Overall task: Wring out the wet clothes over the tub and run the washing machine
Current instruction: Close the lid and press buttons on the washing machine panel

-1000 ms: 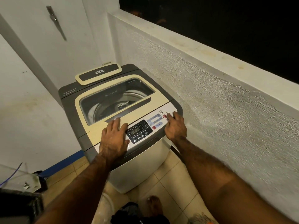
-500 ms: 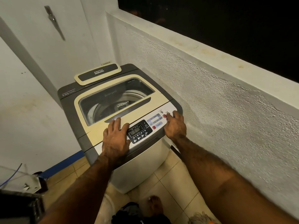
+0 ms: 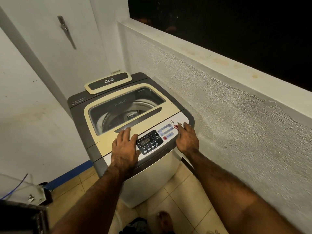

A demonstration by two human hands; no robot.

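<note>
A top-loading washing machine (image 3: 168, 176) stands in the corner, its cream lid (image 3: 104, 141) with a glass window closed. My left hand (image 3: 125, 149) lies flat on the lid's front edge, fingers spread, holding nothing. My right hand (image 3: 187, 139) rests at the right end of the control panel (image 3: 166, 135), a fingertip touching the buttons near the top right corner. The dark display (image 3: 146, 140) shows lit digits between my hands. A dark heap of clothes (image 3: 135, 225) lies on the floor at the bottom edge, partly cut off.
A rough white parapet wall (image 3: 236, 132) runs along the right, close to the machine. White walls stand behind and left. The tiled floor (image 3: 179, 196) shows below, with my bare foot (image 3: 164, 222). A clear plastic container (image 3: 20, 188) and a dark box (image 3: 22, 218) sit at lower left.
Both hands have stayed on the machine. My right fingertip has shifted slightly on the buttons at the panel's right end.
</note>
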